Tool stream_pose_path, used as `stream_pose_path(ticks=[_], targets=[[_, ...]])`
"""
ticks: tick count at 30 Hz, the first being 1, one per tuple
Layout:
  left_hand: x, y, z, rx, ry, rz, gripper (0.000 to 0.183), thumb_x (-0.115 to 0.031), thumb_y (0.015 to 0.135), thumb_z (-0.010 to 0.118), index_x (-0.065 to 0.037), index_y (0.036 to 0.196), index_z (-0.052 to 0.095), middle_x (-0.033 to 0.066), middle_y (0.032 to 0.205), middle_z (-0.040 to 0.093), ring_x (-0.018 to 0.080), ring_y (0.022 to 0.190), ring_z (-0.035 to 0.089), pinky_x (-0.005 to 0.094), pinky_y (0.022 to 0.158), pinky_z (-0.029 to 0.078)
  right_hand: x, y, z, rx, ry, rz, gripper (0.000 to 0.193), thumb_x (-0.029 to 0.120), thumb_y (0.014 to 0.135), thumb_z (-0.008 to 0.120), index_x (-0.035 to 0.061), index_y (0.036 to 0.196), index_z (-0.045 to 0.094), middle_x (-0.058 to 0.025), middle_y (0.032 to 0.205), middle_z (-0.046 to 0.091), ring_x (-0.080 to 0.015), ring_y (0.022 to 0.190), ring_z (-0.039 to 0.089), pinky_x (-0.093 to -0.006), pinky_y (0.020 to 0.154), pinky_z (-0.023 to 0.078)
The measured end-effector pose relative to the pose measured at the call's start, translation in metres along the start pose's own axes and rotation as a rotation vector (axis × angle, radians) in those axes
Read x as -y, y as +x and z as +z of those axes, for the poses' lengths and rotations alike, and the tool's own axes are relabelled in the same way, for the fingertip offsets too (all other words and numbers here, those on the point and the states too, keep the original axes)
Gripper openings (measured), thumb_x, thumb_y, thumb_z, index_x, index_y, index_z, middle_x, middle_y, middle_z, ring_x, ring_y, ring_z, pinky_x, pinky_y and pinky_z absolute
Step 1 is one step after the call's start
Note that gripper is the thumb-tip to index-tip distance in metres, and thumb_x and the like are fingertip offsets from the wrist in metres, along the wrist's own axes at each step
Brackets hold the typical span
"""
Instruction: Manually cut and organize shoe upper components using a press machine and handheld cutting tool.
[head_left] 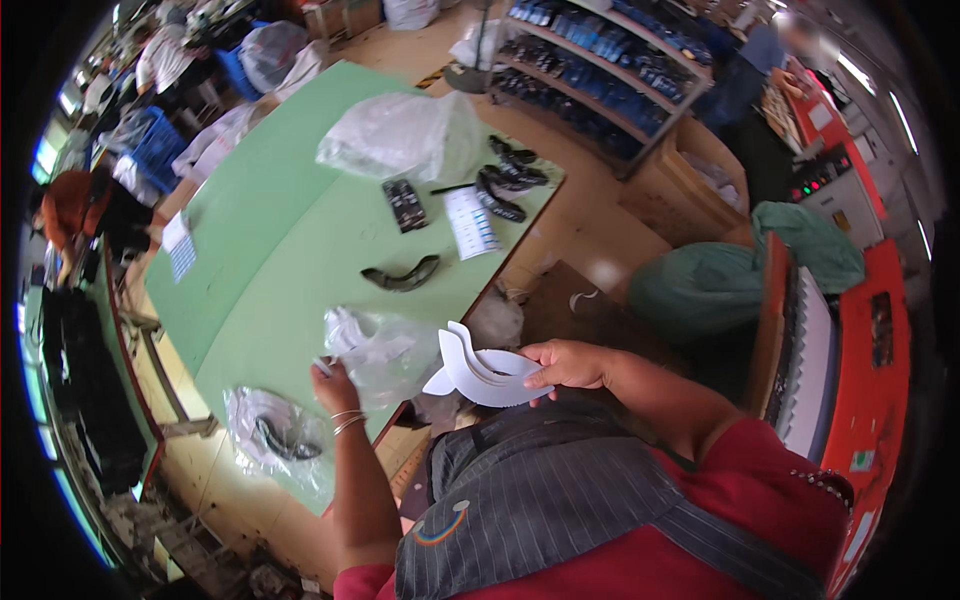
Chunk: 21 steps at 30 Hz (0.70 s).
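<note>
"How are the white crescent sheets handling?"

"Probably feeling light, bendy; the right hand is sensibly pinching their right end, near the apron. The left hand's grip isn't showing clearly."

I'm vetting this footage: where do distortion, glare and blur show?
Head view: the red panel bends along the rim; head view: tube lights glare, upper right; head view: the co-worker's head is blurred; head view: white curved pieces look fairly sharp.

The wide head view looks down over the near apron. It faces the green table, left, and shelves, far right.
</note>
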<state>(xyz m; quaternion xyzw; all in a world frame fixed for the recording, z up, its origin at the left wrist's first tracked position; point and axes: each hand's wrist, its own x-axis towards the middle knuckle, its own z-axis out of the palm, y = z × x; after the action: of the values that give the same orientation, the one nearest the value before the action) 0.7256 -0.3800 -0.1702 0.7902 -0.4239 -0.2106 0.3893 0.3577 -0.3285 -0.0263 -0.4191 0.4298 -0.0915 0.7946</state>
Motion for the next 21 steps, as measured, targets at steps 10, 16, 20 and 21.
stream_pose_path(ticks=[10,16,20,21], targets=[[-0.06,0.109,-0.088,-0.335,-0.387,0.049,0.022,-0.018,0.085,0.063,-0.002,0.098,0.057,0.0043,0.083,0.06,0.0089,0.066,0.05,0.0233,0.055,0.04,0.02,-0.09,-0.047,-0.435,-0.376,-0.338,0.026,0.007,0.086,0.055,-0.0003,0.111,0.056,-0.0084,0.087,0.065,-0.0126,0.074,0.062,-0.0276,0.067,0.048],[-0.089,0.079,-0.045,-0.292,-0.19,0.144,0.031,-0.022,0.088,0.059,0.002,0.108,0.055,0.0103,0.093,0.06,0.0161,0.074,0.054,0.0289,0.062,0.044,0.012,-0.152,-0.106,-0.656,-0.55,-0.472,0.024,0.005,0.085,0.054,-0.0021,0.108,0.056,-0.0107,0.083,0.064,-0.0162,0.073,0.063,-0.0289,0.069,0.048],[-0.039,0.064,0.01,-0.135,-0.256,0.168,0.038,-0.023,0.088,0.057,0.004,0.115,0.053,0.018,0.106,0.06,0.0246,0.089,0.061,0.0369,0.081,0.05,-0.011,-0.191,-0.158,-0.772,-0.325,-0.508,0.022,0.008,0.084,0.055,-0.0014,0.105,0.056,-0.0098,0.082,0.062,-0.017,0.07,0.063,-0.0302,0.066,0.049],[-0.024,0.061,0.01,-0.018,0.308,0.232,0.034,-0.022,0.088,0.055,0.0,0.113,0.055,0.014,0.11,0.058,0.0235,0.095,0.057,0.0367,0.083,0.047,-0.011,-0.199,-0.172,-0.812,-0.291,-0.436,0.022,0.011,0.086,0.056,-0.0005,0.104,0.055,-0.0085,0.083,0.061,-0.0148,0.068,0.062,-0.0274,0.059,0.048]])
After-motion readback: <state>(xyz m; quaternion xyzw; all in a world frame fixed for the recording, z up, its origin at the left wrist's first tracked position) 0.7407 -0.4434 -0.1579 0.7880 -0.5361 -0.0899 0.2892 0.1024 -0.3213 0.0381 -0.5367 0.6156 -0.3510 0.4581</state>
